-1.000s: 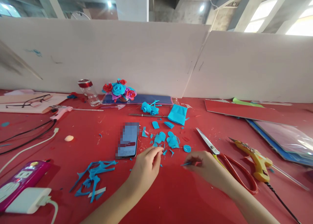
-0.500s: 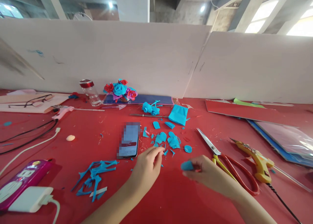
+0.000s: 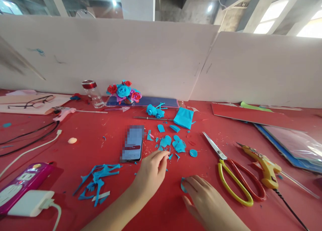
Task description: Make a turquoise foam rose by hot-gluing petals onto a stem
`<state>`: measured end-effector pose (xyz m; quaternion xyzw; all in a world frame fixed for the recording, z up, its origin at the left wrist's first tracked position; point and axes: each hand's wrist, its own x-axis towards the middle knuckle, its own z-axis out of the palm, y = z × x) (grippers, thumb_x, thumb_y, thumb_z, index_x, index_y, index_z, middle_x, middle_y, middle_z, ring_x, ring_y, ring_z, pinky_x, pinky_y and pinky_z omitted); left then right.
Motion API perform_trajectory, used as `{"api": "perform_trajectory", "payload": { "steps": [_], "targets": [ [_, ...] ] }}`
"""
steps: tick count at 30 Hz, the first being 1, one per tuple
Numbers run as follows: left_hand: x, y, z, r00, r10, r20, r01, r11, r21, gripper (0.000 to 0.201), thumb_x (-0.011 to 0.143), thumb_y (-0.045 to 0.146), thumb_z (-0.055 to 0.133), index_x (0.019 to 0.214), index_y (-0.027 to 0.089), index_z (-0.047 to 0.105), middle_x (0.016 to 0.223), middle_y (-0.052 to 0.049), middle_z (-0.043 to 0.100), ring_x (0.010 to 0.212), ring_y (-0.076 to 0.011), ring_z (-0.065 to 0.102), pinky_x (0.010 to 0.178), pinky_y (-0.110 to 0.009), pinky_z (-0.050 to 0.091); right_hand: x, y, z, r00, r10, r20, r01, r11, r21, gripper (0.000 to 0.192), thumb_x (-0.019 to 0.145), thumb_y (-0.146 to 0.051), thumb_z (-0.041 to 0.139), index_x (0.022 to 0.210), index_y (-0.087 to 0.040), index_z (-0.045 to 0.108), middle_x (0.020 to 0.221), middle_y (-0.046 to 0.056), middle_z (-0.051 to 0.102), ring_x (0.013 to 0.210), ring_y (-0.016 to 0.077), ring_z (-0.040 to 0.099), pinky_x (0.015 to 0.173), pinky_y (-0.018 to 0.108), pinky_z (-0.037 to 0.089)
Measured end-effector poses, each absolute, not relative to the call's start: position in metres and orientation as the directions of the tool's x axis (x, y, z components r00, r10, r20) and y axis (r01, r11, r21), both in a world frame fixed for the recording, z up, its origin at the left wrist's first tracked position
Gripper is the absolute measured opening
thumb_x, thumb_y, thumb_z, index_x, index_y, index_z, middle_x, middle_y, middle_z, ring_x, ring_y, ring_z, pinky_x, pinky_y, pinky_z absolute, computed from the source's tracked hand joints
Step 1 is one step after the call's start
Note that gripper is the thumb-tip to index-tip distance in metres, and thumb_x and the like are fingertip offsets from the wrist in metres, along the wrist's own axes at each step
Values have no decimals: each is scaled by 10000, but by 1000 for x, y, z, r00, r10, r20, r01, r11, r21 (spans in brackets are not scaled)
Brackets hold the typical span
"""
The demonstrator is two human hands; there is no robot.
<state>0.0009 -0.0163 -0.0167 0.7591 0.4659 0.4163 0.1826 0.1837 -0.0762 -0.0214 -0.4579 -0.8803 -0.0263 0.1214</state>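
so, r hand point(image 3: 201, 193) touching blue pc point(image 3: 183, 185), l hand point(image 3: 154, 163) nr blue petals point(image 3: 179, 145)

At the fingertips of my right hand point(image 3: 203, 194) I have a thin, rounded, bright-blue, paper-like petal point(image 3: 183, 185), partly covered by my fingers, only its curved left edge showing. Just beyond the pinched fingers of my left hand point(image 3: 154, 167) I see a loose blue petal cluster point(image 3: 165, 141) and, beside it on the right, a blue overlapping petal pile point(image 3: 179, 145), its lobes facing different ways.
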Motion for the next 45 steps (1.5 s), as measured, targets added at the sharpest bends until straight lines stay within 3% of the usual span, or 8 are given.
{"api": "perform_trajectory", "payload": {
  "steps": [4, 8, 14, 18, 26, 32, 39, 45],
  "targets": [
    [1, -16, -16, 222, 857, 465, 555, -503, 663, 200, 874, 115, 451, 932, 187, 628, 814, -48, 690, 717, -159, 649, 606, -223, 483, 177, -76, -41, -509, 796, 329, 856, 509, 93, 362, 581, 55, 427, 831, -165, 569, 723, 58, 620, 605, 225, 576, 550, 334, 437],
    [1, -17, -17, 229, 854, 468, 562, -508, 652, 202, 878, 121, 444, 940, 191, 623, 812, -46, 685, 719, -161, 646, 622, -234, 487, 178, -72, -38, -490, 812, 317, 865, 497, 63, 446, 621, 53, 406, 995, -128, 567, 750, 71, 647, 632, 227, 603, 579, 342, 468],
    [1, -17, -17, 239, 855, 460, 565, -508, 650, 206, 884, 127, 436, 932, 197, 623, 826, -52, 682, 713, -157, 647, 595, -223, 487, 183, -65, -28, -305, 936, 175, 887, 346, -305, 424, 740, -26, 369, 1104, -156, 544, 900, 92, 660, 821, 232, 626, 687, 348, 505],
    [2, -17, -17, 243, 858, 452, 570, -503, 650, 206, 883, 121, 435, 927, 189, 623, 806, -50, 675, 698, -154, 636, 594, -224, 479, 185, -60, -16, -248, 968, 46, 813, 233, -534, 256, 795, -105, 379, 869, -186, 610, 818, 56, 653, 738, 194, 614, 667, 314, 486],
    [0, -18, -18, 256, 869, 424, 554, -492, 672, 196, 892, 124, 433, 944, 191, 610, 837, -51, 668, 707, -154, 628, 583, -222, 461, 184, -37, 17, 2, 995, -101, 167, -100, -981, 230, 726, -407, 639, 735, -177, 627, 713, 27, 659, 666, 148, 577, 638, 258, 442],
    [0, -18, -19, 250, 866, 433, 538, -496, 681, 198, 886, 117, 450, 978, 190, 610, 885, -52, 676, 738, -158, 641, 592, -219, 472, 162, -30, 9, 255, 955, -151, -207, -99, -973, 247, 599, -390, 761, 681, -191, 641, 660, -27, 594, 628, 101, 481, 634, 226, 395],
    [0, -20, -18, 252, 857, 449, 536, -510, 672, 208, 887, 114, 449, 1000, 189, 606, 915, -56, 682, 790, -179, 654, 663, -258, 503, 142, -35, 3, 371, 891, -260, -374, -112, -921, 321, 514, -401, 805, 679, -183, 636, 682, -38, 566, 663, 95, 435, 623, 207, 354],
    [1, -19, -18, 249, 853, 458, 524, -516, 677, 197, 891, 123, 449, 992, 184, 606, 918, -59, 681, 798, -180, 655, 693, -271, 512, 138, -34, 1, 397, 884, -246, -352, -101, -931, 315, 514, -398, 807, 661, -180, 635, 667, -43, 567, 662, 92, 427, 631, 208, 344]
  ]
}}
